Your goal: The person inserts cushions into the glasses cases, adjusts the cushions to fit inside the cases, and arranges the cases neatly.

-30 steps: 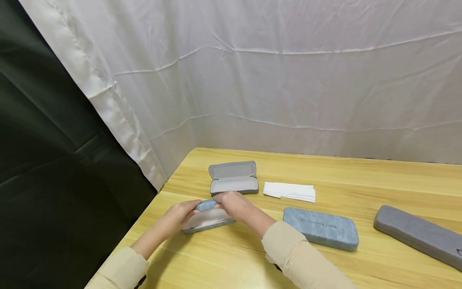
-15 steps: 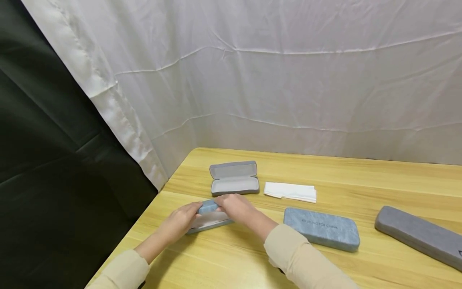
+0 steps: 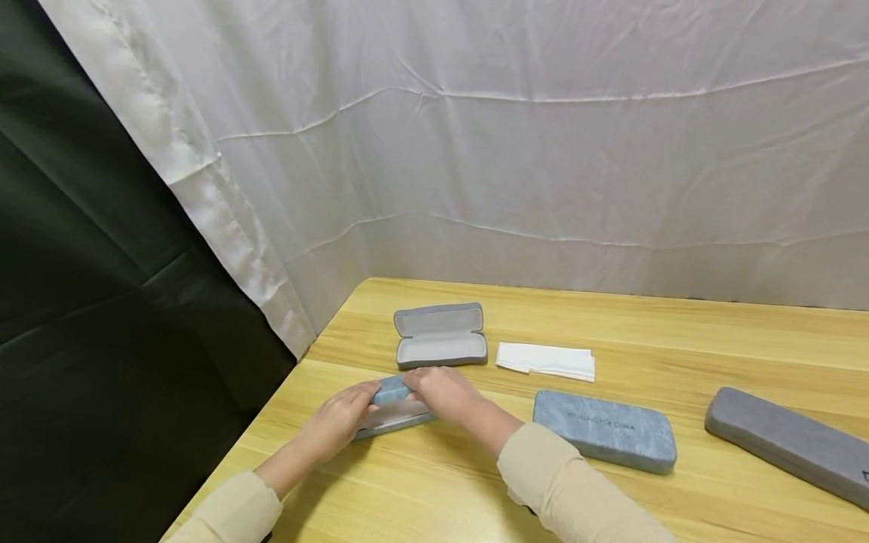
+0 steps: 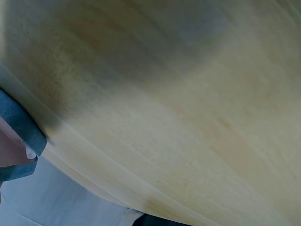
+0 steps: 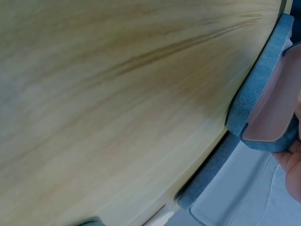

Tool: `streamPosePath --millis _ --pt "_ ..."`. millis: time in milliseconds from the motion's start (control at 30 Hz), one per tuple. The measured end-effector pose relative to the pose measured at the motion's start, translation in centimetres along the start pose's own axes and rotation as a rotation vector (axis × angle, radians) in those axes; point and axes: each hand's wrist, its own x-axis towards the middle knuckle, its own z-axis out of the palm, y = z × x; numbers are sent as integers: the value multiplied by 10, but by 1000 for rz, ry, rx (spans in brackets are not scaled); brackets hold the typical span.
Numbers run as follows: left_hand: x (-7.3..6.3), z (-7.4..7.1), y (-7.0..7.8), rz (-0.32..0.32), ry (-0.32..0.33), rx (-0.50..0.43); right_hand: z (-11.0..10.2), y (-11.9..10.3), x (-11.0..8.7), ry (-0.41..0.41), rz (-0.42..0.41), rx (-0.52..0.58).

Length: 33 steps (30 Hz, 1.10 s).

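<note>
A blue glasses case [image 3: 391, 389] lies partly open on the table at the left, its pale lining showing under the raised lid. At the lid's left end my left hand [image 3: 336, 418] grips the edge, while my right hand [image 3: 444, 390] holds its right part from above. In the right wrist view the same blue glasses case [image 5: 263, 80] shows a pinkish lining, with fingertips [image 5: 292, 162] on the lid. Only one end of the blue glasses case [image 4: 21, 125] enters the left wrist view. The hands hide part of the lid.
Just behind stands an open grey glasses case [image 3: 441, 347]. A folded white cloth [image 3: 545, 360] lies to its right. Farther right are a closed blue glasses case [image 3: 604, 430] with lettering and a long grey case [image 3: 787, 445]. White curtain [image 3: 543, 166] hangs behind the table.
The lid of the held blue glasses case has come down a little, so less of the lining shows. Both hands still hold it; over the last half second they have hardly moved.
</note>
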Motion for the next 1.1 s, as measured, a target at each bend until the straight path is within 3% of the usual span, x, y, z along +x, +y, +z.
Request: streamPosePath --millis 367,567,767,967,1100 --pt "-1 -1 0 1 -1 16 -1 -1 -2 15 -16 -42" --pt "2 -4 1 4 31 -8 -2 2 -3 22 -39 4" --pt "3 -5 0 -67 -41 -133 -5 4 -7 10 -50 -46" --pt "-6 -2 4 -34 -106 -56 3 -2 -13 -37 -79 -171" --pt "-10 -1 6 -46 -127 -54 5 -4 -17 -54 -113 -221"
